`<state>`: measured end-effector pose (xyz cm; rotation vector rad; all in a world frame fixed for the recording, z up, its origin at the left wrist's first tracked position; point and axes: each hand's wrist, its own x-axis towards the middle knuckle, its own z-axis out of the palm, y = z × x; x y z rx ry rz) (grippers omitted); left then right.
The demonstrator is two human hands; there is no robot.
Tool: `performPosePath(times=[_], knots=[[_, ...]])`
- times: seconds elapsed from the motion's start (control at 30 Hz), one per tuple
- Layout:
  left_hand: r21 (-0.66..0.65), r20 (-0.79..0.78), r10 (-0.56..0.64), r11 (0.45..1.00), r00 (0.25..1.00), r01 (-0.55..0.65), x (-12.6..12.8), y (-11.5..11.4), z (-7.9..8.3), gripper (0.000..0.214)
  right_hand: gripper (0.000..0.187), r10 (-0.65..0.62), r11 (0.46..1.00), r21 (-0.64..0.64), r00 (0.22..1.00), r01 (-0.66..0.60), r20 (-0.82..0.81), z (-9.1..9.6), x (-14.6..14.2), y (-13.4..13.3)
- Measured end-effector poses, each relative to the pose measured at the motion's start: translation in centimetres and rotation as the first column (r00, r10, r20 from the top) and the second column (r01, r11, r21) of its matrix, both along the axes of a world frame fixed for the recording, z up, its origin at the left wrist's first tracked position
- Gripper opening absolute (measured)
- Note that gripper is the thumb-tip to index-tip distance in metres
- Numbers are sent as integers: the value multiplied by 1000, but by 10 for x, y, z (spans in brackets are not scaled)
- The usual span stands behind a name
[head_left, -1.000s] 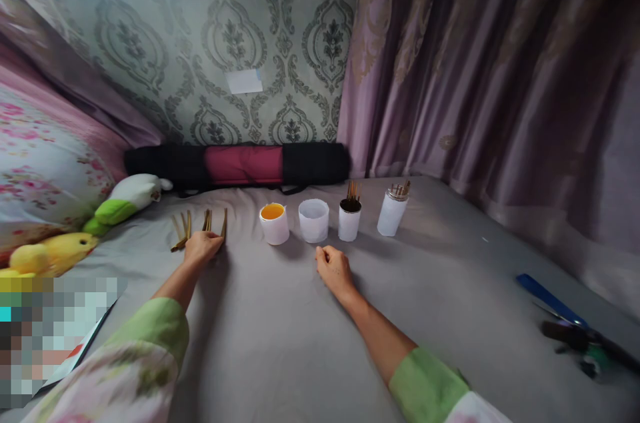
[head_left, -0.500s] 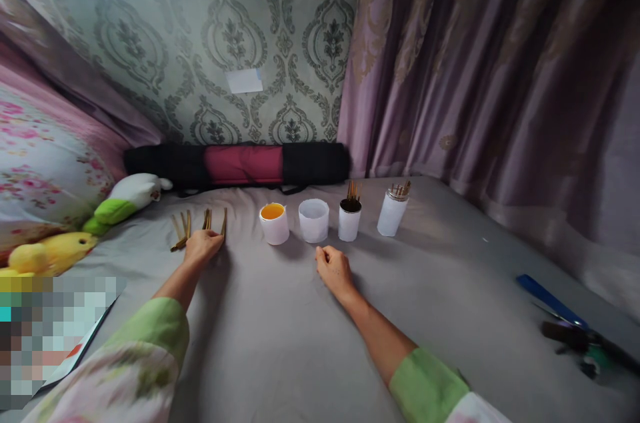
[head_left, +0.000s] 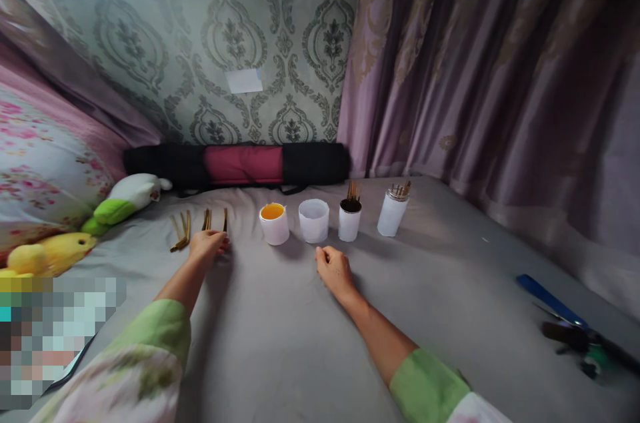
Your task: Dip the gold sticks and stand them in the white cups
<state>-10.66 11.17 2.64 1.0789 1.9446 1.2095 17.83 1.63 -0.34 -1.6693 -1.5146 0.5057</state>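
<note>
My left hand [head_left: 208, 245] rests on the grey sheet [head_left: 280, 343] over the near ends of several thin brown sticks [head_left: 186, 229], its fingers curled on the rightmost stick [head_left: 225, 219]. My right hand [head_left: 334, 269] lies on the sheet in a loose fist, with nothing visible in it, just in front of a row of white cups. The row runs left to right: a cup with a yellow inside [head_left: 273, 223], an empty cup [head_left: 313, 220], a dark-lined cup [head_left: 349, 219] holding sticks, and a taller cup [head_left: 392, 211] holding sticks.
A rolled black and pink bag [head_left: 235, 165] lies along the patterned wall. Plush toys [head_left: 125, 199] and a floral pillow [head_left: 40, 169] are at the left. Purple curtains [head_left: 500, 76] hang on the right. A blue tool [head_left: 547, 298] and dark items [head_left: 575, 337] lie at right.
My left hand has shifted slightly right, and the rightmost stick now stands straighter. My right hand has not moved.
</note>
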Motion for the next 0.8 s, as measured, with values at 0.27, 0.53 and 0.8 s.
performPosePath(times=[0.27, 0.53, 0.8], knots=[[-7, 298, 4, 1000, 954, -1, 14, -7, 1, 5, 35, 1, 1000, 21, 1000, -1, 3, -1, 0, 1], [6, 497, 2, 1000, 868, -6, 26, -13, -5, 5, 36, 3, 1000, 22, 1000, -3, 9, -2, -1, 1], [27, 637, -41, 999, 769, 31, 39, -23, -7, 5, 36, 7, 1000, 21, 1000, -8, 14, -2, 0, 1]])
